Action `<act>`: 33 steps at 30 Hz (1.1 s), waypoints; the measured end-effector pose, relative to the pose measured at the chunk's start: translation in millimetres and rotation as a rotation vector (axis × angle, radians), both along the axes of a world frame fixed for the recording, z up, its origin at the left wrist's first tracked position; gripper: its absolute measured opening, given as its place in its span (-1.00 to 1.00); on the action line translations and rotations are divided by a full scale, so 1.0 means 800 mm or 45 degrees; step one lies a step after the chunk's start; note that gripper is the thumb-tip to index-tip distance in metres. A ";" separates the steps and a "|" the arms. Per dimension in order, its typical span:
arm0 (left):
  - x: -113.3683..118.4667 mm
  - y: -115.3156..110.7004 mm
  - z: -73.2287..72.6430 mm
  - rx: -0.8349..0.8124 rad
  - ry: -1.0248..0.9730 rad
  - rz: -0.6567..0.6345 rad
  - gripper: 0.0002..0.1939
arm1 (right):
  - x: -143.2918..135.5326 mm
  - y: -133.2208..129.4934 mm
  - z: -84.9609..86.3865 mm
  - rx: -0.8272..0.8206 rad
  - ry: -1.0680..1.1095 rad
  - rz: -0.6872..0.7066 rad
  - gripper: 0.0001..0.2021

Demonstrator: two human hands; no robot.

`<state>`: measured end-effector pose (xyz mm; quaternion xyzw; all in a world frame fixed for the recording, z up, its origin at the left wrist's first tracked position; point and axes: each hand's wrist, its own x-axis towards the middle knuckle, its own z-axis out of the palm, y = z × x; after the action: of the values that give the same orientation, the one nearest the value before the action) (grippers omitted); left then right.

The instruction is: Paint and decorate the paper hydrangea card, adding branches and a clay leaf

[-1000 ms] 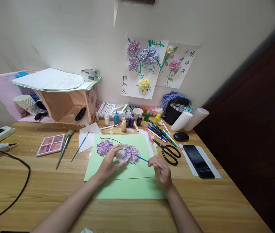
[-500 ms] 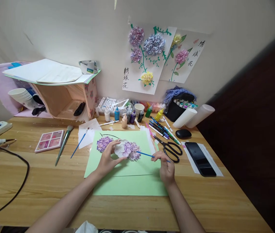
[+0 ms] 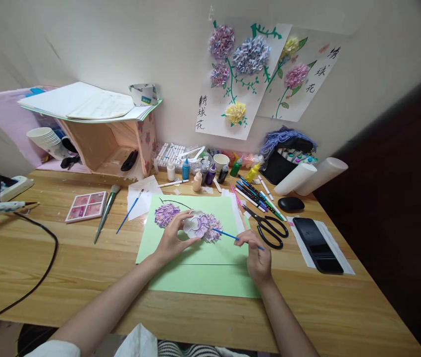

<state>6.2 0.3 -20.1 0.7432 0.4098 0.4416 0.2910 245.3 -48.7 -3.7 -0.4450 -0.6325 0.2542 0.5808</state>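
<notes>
My left hand (image 3: 175, 235) grips a white flower-shaped palette (image 3: 191, 227) with purple paint in its wells, held over green paper (image 3: 203, 280). Between the fingers of my right hand (image 3: 257, 250) is a thin blue paintbrush (image 3: 227, 234), its tip at the palette's right edge. A purple paper flower cluster (image 3: 166, 214) lies on the green paper left of the palette; a paler cluster (image 3: 213, 232) shows just behind and right of it. A dark curved stem line runs above the left cluster.
Black scissors (image 3: 270, 230), pens (image 3: 255, 194) and a phone (image 3: 318, 245) lie at the right. Paint bottles (image 3: 197, 181) stand behind the paper. At the left are a pink palette (image 3: 86, 206), a large brush (image 3: 106, 213) and a glue gun (image 3: 0, 208) with a black cable.
The view has shifted, so the scene appears slightly further right. Both hands keep their holds on the palette and brush, with the brush tip still at the palette's edge.
</notes>
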 end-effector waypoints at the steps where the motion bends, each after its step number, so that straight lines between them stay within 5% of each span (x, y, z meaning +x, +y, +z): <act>1: 0.000 0.000 -0.001 -0.004 0.003 0.010 -0.44 | -0.001 -0.001 0.000 -0.003 -0.010 0.019 -0.61; 33: 0.001 -0.003 0.004 -0.031 -0.051 -0.059 -0.42 | -0.011 -0.004 0.003 -0.100 0.155 0.103 -0.59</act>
<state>7.2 -2.4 -16.9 0.7398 0.3921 0.4444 0.3184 236.6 -52.0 -1.0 -0.4252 -0.6031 0.3287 0.5894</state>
